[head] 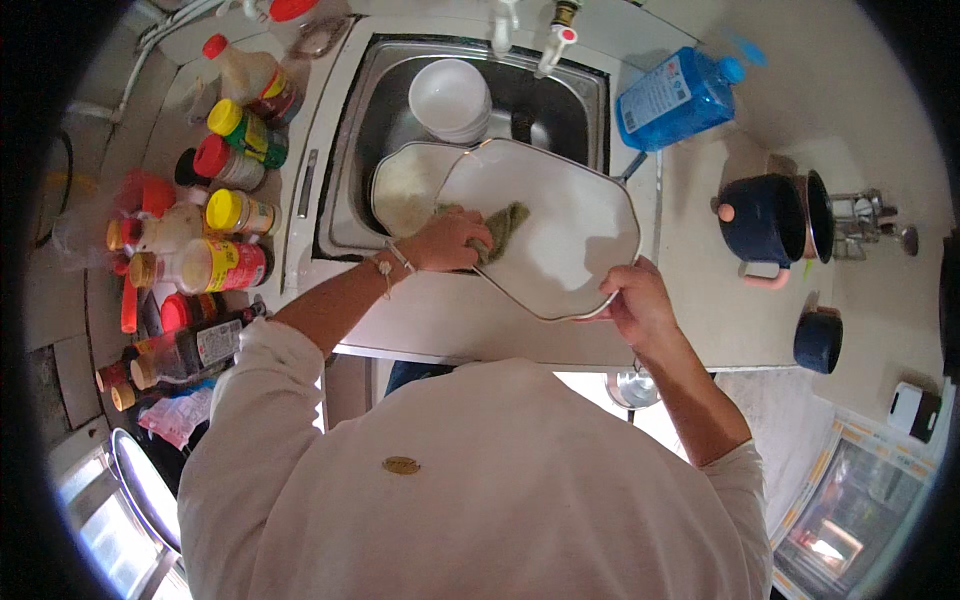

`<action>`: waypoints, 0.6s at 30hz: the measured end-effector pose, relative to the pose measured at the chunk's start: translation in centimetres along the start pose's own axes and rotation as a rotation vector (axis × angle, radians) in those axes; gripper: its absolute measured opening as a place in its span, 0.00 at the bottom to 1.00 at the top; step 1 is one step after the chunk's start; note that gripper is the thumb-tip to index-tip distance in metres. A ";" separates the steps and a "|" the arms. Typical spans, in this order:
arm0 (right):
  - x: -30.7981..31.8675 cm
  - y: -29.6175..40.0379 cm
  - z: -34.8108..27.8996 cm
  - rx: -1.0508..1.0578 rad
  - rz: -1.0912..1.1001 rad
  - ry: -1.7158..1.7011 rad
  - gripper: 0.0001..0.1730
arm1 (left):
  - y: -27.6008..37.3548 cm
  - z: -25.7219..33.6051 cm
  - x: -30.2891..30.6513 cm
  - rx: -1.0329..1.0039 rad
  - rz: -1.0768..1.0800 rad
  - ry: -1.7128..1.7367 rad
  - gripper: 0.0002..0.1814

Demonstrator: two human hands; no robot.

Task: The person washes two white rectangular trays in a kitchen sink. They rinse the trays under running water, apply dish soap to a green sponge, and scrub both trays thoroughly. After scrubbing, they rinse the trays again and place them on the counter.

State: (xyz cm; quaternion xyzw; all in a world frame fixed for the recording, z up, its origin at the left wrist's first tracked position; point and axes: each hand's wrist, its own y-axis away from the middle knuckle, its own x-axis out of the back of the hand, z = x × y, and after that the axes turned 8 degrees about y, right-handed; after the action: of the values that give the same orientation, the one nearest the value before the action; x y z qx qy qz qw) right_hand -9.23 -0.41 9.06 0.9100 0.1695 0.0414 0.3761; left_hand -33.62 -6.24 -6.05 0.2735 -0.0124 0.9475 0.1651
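Note:
A large white dish with a dark wavy rim [559, 217] is tilted over the front right of the metal sink [352, 180]. My right hand [637, 300] grips its near right edge, with the thumb over the rim. In my left hand [448, 241] is a green cloth [504, 229], pressed against the dish's inner face on the left side. Partly behind the dish, a second pale dish with a similar rim [409, 184] rests in the sink. White bowls [450, 97] are stacked at the sink's far side.
Two taps [556, 49] reach over the sink's back edge. A blue detergent bottle [660, 97] is at the right rim. Farther right are a dark blue pot [757, 225] and a small dark cup [817, 341]. Several seasoning bottles and jars [225, 266] crowd the left side.

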 end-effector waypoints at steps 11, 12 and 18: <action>1.3 2.3 -2.6 0.096 0.074 0.244 0.25 | -0.5 -2.8 0.4 0.525 0.270 -0.356 0.15; 1.5 2.6 -3.1 0.132 0.028 0.226 0.25 | -0.4 -3.0 1.0 0.544 0.230 -0.369 0.18; 1.1 3.3 -6.1 0.034 -0.033 0.236 0.19 | -0.6 5.6 1.5 -0.040 0.139 0.032 0.27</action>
State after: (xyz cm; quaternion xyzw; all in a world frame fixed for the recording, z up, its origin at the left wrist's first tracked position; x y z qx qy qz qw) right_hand -8.53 1.87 15.67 0.9022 0.2282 0.1393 0.3384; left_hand -31.73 -5.87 -0.52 0.2533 -0.0474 0.9606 0.1044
